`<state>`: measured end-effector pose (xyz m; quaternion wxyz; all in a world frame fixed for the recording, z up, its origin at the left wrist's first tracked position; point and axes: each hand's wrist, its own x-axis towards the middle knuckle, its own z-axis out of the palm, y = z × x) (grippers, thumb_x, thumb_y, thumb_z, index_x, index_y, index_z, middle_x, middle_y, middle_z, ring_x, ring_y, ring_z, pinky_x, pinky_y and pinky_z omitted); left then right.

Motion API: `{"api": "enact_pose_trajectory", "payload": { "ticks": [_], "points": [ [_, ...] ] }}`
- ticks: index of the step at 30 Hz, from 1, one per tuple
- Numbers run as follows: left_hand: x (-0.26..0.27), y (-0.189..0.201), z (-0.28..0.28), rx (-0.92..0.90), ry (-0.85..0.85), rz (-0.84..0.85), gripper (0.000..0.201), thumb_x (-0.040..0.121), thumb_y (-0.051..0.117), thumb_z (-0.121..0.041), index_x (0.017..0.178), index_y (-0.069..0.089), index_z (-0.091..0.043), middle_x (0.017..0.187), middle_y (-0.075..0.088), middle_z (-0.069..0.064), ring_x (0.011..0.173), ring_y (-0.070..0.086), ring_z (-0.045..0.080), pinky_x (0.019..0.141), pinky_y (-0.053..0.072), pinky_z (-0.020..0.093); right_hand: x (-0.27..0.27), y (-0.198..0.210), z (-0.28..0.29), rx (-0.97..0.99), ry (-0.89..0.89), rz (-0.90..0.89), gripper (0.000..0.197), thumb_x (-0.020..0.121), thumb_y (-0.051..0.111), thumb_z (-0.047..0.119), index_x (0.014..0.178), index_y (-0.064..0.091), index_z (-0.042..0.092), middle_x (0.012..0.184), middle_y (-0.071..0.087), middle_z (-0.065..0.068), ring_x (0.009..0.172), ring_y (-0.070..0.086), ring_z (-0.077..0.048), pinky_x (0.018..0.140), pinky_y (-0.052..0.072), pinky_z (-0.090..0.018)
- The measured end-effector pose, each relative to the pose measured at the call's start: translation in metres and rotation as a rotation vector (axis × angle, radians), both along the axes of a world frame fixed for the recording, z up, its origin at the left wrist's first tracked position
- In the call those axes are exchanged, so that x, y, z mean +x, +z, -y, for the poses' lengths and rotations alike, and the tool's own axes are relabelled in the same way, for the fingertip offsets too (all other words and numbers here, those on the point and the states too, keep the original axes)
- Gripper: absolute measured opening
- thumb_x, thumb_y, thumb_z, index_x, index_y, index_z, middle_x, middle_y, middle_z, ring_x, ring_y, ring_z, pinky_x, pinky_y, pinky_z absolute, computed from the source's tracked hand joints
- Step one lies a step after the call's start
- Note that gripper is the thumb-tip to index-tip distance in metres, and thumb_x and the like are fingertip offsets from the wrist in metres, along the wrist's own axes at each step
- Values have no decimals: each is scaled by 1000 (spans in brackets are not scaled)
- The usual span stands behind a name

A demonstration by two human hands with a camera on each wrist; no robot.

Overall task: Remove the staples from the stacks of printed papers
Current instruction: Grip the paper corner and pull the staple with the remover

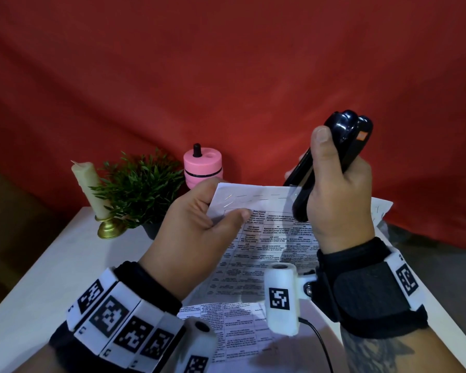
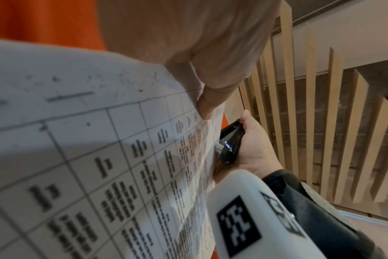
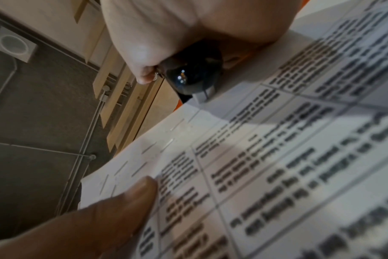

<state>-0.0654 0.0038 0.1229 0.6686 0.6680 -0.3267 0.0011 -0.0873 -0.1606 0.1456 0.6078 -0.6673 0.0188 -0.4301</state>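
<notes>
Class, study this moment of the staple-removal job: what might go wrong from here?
1. The left hand pinches only one corner of the lifted paper stack, so pulling a staple may tear the sheet.
2. The black staple tool in the right hand works at the far corner, where the unsupported paper may buckle.

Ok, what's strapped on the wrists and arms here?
Both hands are bare. The left wrist wears a black band ringed with white blocks printed with black square codes. The right wrist wears a black strap with similar tags and a white camera housing trailing a black cable. The right forearm is tattooed.
</notes>
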Motion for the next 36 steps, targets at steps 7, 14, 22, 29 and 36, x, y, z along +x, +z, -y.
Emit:
{"api": "enact_pose_trajectory", "payload": {
  "ticks": [7,14,22,29,36],
  "points": [
    [0,0,-1,-5,-6,0,29,86,62,8,94,68,-19,88,76,-12,82,71,2,69,52,11,-1,3,1,19,-1,13,54,80,55,57,66,50,5,55,56,0,61,61,-38,53,50,-41],
    [-1,2,0,-3,-10,19,30,86,62,8,93,67,-20,85,75,-18,80,70,-3,67,50,7,2,2,0,6,-9,49,63,80,55,57,70,49,-5,57,54,-7,60,61,-38,52,48,-32],
    [0,-1,0,-4,-7,8,25,86,63,6,93,68,-17,87,76,-8,80,70,3,69,53,13,3,-1,-1,-44,-76,80,63,78,55,60,67,48,-2,55,51,-19,57,57,-40,52,46,-41],
    [3,0,1,65,-72,-34,31,85,65,5,103,70,-20,92,76,-8,83,71,4,68,52,11,3,-4,0,-94,-34,63,65,77,58,60,63,46,-2,52,49,-19,50,53,-31,47,41,-32],
    [21,-11,-11,24,-40,337,31,74,73,-3,98,75,-21,109,72,-6,107,66,12,92,54,31,0,-18,3,147,22,244,57,70,62,75,86,63,20,75,69,-9,69,65,-35,64,53,-47]
  ]
}}
